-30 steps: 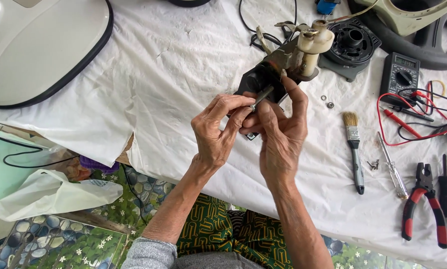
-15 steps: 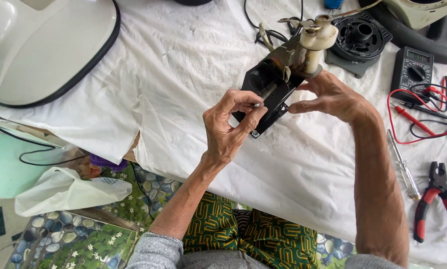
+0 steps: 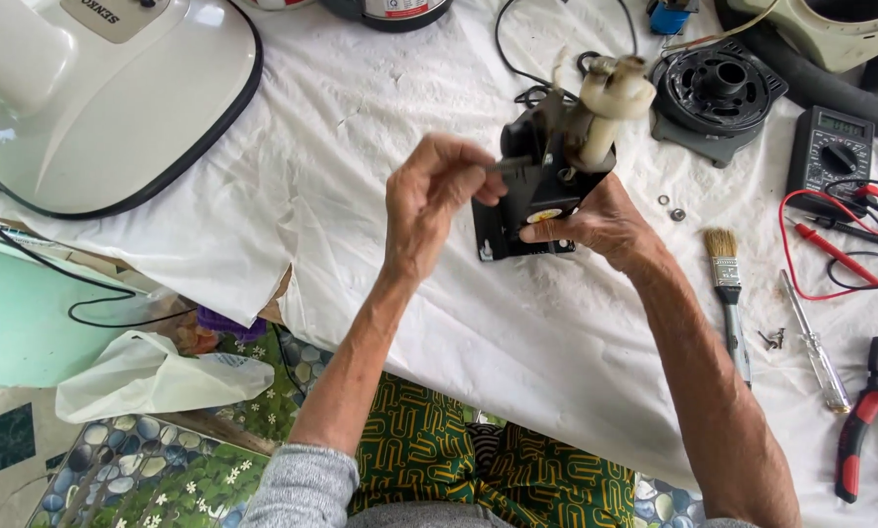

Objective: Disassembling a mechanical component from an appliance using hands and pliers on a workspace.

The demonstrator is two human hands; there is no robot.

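Nearest: lap in green-and-yellow patterned cloth [image 3: 478, 460], grey sleeve [image 3: 297, 489] on the left arm; a crumpled white plastic bag [image 3: 150, 372] beside it, over a tiled floor.

Left hand [image 3: 434, 205]: raised above the white table cloth [image 3: 360, 147], fingers curled, thumb and fingertips pinched on a small dark tab [image 3: 513, 165] that juts from the left side of the black motor assembly [image 3: 537, 181]. Grip tight and nearly closed.

Right hand [image 3: 595, 223]: cupped under and behind the assembly, thumb laid along its lower front edge, fingers wrapped out of sight. It bears the piece's weight.

Black motor assembly: held in the air between both hands, over the middle of the cloth, tilted, with a cream plastic spindle part [image 3: 610, 103] at its upper right.

To the right on the cloth, well apart from the hands: paintbrush [image 3: 727, 284], clear-handled screwdriver [image 3: 815, 342], a few loose screws [image 3: 771, 339] between them, red-handled pliers [image 3: 864, 416] at the edge. Two small washers [image 3: 671, 207] lie just beside the right wrist.

Farther: black multimeter [image 3: 830, 152] with red leads [image 3: 830, 244]; round black ribbed part [image 3: 718, 88]; black cable [image 3: 517, 49].

Far left: large white fan base [image 3: 96, 88] with dark rim, its cord [image 3: 67, 284] trailing off the table edge.
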